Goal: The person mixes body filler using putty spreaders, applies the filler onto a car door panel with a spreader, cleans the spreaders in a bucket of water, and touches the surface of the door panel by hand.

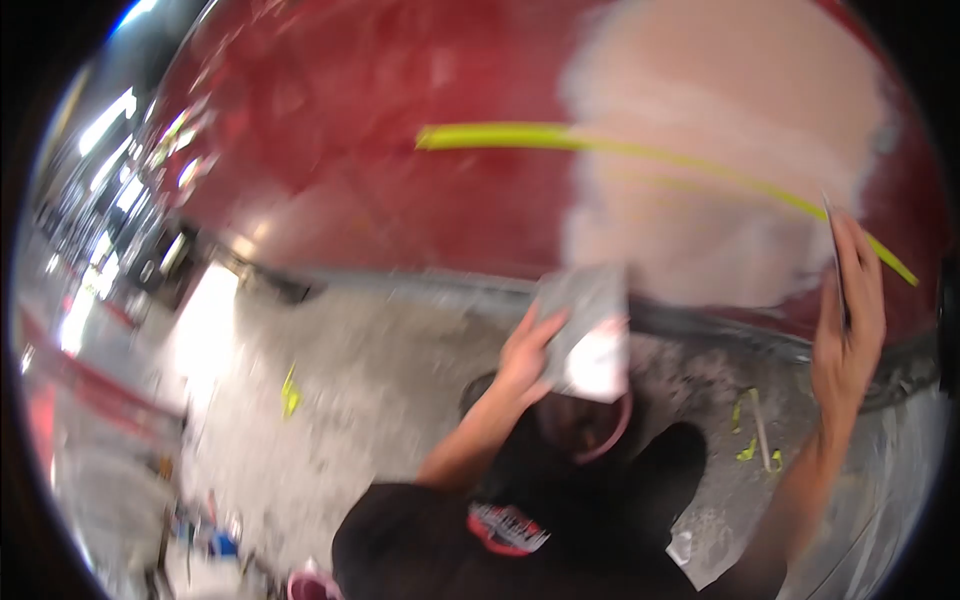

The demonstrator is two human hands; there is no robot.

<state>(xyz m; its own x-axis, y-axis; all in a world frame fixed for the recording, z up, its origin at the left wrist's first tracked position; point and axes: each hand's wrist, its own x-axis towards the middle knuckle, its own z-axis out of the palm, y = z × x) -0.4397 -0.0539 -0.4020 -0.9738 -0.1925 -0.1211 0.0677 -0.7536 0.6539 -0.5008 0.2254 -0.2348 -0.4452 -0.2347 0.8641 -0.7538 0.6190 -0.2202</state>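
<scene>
My left hand (524, 358) grips a flat grey metal plate (585, 300) by its left edge, thumb on top; bright light glares off its lower part. In my right hand (852, 320) is a thin flat spreader (837, 262), seen edge-on, its tip near the red car panel (380, 70). A broad pale pinkish filler patch (720, 80) with blurred edges covers the panel's right part. Across panel and patch runs a strip of yellow-green tape (505, 136), passing behind my right fingers. Whether the spreader touches the panel I cannot tell.
A round reddish-rimmed container (612, 440) is below the plate, between my knees. Scraps of yellow tape (290, 392) and a thin stick (762, 430) lie on the concrete floor (370, 370). A pink container (312, 585) stands at the lower left, near cluttered items (215, 540).
</scene>
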